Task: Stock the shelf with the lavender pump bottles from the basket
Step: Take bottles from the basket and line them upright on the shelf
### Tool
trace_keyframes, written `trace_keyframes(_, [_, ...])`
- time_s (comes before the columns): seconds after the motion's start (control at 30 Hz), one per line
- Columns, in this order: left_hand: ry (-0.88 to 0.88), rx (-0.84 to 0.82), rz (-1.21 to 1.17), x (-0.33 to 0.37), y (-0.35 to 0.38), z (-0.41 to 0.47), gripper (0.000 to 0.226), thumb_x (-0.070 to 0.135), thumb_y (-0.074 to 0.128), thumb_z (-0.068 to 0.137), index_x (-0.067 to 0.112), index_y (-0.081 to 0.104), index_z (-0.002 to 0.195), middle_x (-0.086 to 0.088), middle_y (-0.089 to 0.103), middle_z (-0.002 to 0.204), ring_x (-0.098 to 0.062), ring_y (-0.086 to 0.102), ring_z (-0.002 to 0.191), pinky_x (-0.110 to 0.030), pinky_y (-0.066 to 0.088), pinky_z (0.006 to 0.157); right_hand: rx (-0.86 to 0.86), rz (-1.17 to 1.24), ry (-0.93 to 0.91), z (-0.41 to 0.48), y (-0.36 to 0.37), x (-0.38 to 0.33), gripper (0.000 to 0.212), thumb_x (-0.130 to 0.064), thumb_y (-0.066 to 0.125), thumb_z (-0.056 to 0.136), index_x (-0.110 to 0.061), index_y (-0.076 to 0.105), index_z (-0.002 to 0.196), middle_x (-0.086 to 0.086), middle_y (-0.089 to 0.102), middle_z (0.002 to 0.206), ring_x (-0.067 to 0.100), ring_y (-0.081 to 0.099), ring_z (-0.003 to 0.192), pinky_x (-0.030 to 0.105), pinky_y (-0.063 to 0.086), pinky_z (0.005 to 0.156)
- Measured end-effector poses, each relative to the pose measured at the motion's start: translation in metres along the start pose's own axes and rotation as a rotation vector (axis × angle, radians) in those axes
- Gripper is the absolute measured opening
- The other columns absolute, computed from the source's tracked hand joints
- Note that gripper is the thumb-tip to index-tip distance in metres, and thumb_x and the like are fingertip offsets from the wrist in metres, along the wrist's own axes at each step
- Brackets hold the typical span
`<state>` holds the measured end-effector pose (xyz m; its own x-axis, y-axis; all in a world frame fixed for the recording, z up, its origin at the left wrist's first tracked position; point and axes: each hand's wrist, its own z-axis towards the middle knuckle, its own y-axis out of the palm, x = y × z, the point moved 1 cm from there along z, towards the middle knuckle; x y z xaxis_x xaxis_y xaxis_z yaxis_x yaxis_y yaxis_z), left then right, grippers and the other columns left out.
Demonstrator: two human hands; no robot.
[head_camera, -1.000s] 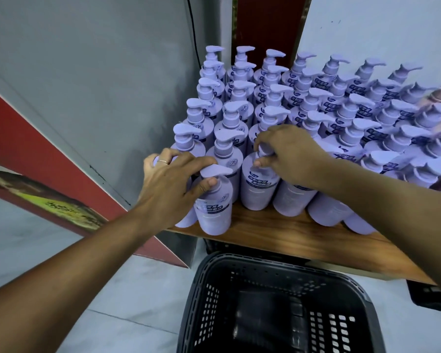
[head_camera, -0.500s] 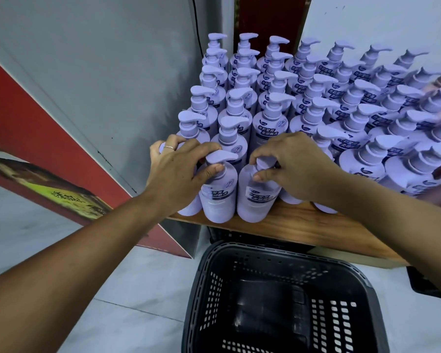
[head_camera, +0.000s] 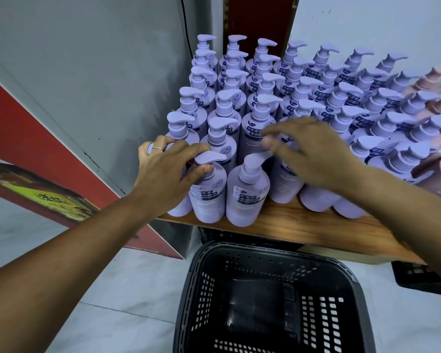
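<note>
The lavender pump bottles are packed on the shelf, out to its front left corner, where one is gripped by the curled fingers of the left hand; the right hand is held open above. They are judged smooth, hard and a bit heavy, best held under the pump. The writing on the blue labels cannot be read.
</note>
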<state>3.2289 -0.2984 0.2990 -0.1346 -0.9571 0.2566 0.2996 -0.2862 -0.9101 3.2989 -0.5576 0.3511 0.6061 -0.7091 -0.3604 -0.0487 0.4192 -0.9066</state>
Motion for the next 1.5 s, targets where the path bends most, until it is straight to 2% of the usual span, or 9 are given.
trace_keyframes(0.13, [-0.002, 0.001, 0.024, -0.001, 0.002, 0.000, 0.043, 0.064, 0.031, 0.092, 0.043, 0.054, 0.123, 0.015, 0.064, 0.102, -0.023, 0.045, 0.115, -0.044, 0.023, 0.096, -0.125, -0.286, 0.193, 0.000, -0.014, 0.051, 0.047, -0.028, 0.062, 0.092, -0.017, 0.050, 0.137, 0.016, 0.059, 0.125, 0.038, 0.053, 0.115, 0.042, 0.047, 0.086])
trace_keyframes(0.3, [0.001, 0.008, 0.021, -0.001, 0.002, 0.000, 0.044, 0.066, 0.030, 0.092, 0.044, 0.054, 0.121, 0.016, 0.063, 0.102, -0.023, 0.045, 0.116, -0.043, 0.022, 0.095, -0.166, -0.121, 0.169, 0.004, -0.012, 0.054, 0.038, -0.023, 0.070, 0.089, -0.015, 0.056, 0.123, 0.016, 0.065, 0.090, 0.031, 0.059, 0.087, 0.029, 0.032, 0.067])
trace_keyframes(0.43, [0.004, 0.017, 0.014, -0.002, 0.004, 0.000, 0.045, 0.068, 0.029, 0.091, 0.045, 0.053, 0.121, 0.016, 0.064, 0.104, -0.023, 0.044, 0.115, -0.041, 0.021, 0.094, -0.218, -0.176, 0.072, 0.000, -0.024, 0.046, 0.024, -0.022, 0.073, 0.085, -0.018, 0.066, 0.108, -0.006, 0.038, 0.049, 0.005, 0.038, 0.052, 0.031, 0.026, 0.058])
trace_keyframes(0.53, [0.012, 0.036, 0.007, -0.004, 0.005, 0.000, 0.044, 0.068, 0.029, 0.091, 0.045, 0.051, 0.121, 0.015, 0.064, 0.104, -0.024, 0.045, 0.113, -0.041, 0.022, 0.093, -0.244, -0.148, 0.010, -0.014, -0.032, 0.036, 0.021, -0.022, 0.076, 0.083, -0.019, 0.069, 0.102, -0.006, 0.030, 0.041, 0.005, 0.036, 0.044, 0.014, 0.033, 0.052])
trace_keyframes(0.97, [0.014, 0.041, 0.020, -0.002, 0.004, 0.000, 0.046, 0.068, 0.030, 0.091, 0.043, 0.055, 0.120, 0.015, 0.064, 0.103, -0.025, 0.046, 0.114, -0.046, 0.026, 0.093, -0.214, -0.081, 0.038, -0.031, -0.023, 0.021, 0.022, -0.030, 0.076, 0.082, -0.024, 0.068, 0.102, -0.006, 0.033, 0.042, 0.007, 0.039, 0.044, 0.015, 0.030, 0.047])
trace_keyframes(1.13, [0.005, 0.027, -0.008, -0.002, 0.003, 0.001, 0.048, 0.067, 0.031, 0.090, 0.041, 0.056, 0.121, 0.016, 0.063, 0.110, -0.026, 0.045, 0.115, -0.047, 0.024, 0.096, -0.213, -0.020, 0.051, -0.031, -0.019, 0.022, 0.022, -0.027, 0.076, 0.082, -0.022, 0.069, 0.102, -0.008, 0.039, 0.048, -0.009, 0.049, 0.055, 0.008, 0.034, 0.053])
trace_keyframes(1.3, [0.008, 0.037, -0.032, -0.001, 0.003, 0.000, 0.042, 0.065, 0.035, 0.090, 0.043, 0.055, 0.119, 0.017, 0.064, 0.111, -0.026, 0.044, 0.115, -0.048, 0.025, 0.096, -0.194, 0.076, 0.086, -0.034, -0.039, 0.042, 0.032, -0.052, 0.060, 0.089, -0.030, 0.064, 0.112, -0.009, 0.066, 0.078, 0.002, 0.060, 0.073, 0.018, 0.042, 0.067])
trace_keyframes(1.4, [0.012, 0.041, -0.041, -0.001, 0.003, 0.000, 0.039, 0.064, 0.037, 0.090, 0.043, 0.054, 0.119, 0.017, 0.064, 0.111, -0.026, 0.045, 0.114, -0.049, 0.025, 0.097, -0.049, -0.175, 0.098, -0.033, -0.053, 0.072, 0.030, -0.042, 0.055, 0.095, -0.016, 0.067, 0.106, 0.007, 0.068, 0.095, 0.027, 0.061, 0.090, 0.031, 0.043, 0.074])
trace_keyframes(1.5, [0.010, 0.054, -0.040, -0.001, 0.003, 0.000, 0.039, 0.065, 0.036, 0.090, 0.044, 0.052, 0.119, 0.017, 0.064, 0.111, -0.026, 0.045, 0.115, -0.049, 0.024, 0.097, -0.191, -0.400, 0.123, -0.038, -0.052, 0.090, 0.035, -0.036, 0.069, 0.086, -0.014, 0.066, 0.113, 0.014, 0.063, 0.105, 0.035, 0.055, 0.109, 0.041, 0.047, 0.087])
